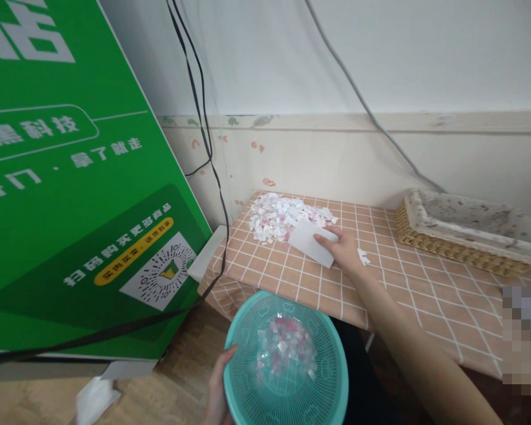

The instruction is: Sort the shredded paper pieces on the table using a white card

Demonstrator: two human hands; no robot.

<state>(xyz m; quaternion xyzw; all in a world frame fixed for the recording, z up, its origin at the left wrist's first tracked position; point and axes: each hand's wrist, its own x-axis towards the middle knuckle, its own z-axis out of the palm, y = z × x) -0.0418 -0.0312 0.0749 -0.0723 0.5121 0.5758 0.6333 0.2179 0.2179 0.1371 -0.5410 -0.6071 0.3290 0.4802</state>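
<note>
My left hand [222,386] grips the left rim of a teal plastic basket [243,330], held just below the table's front edge. Inside the basket lie small white and pink paper scraps [287,348], some under what looks like clear plastic. Over the tabletop, my right hand [343,248] is closed on a white card [310,239], with the thumb on top and the other fingers partly hidden. The card's far edge touches a heap of paper scraps [278,215] near the back left of the table. A few loose scraps [363,256] lie right of my right hand.
A brown checked tablecloth [407,289] covers the table. At its back right stands a wicker basket [451,239] with a cloth lining. To the left rises a large green sign [71,206], and black cables [221,200] hang beside it. A white bag [96,398] lies on the floor.
</note>
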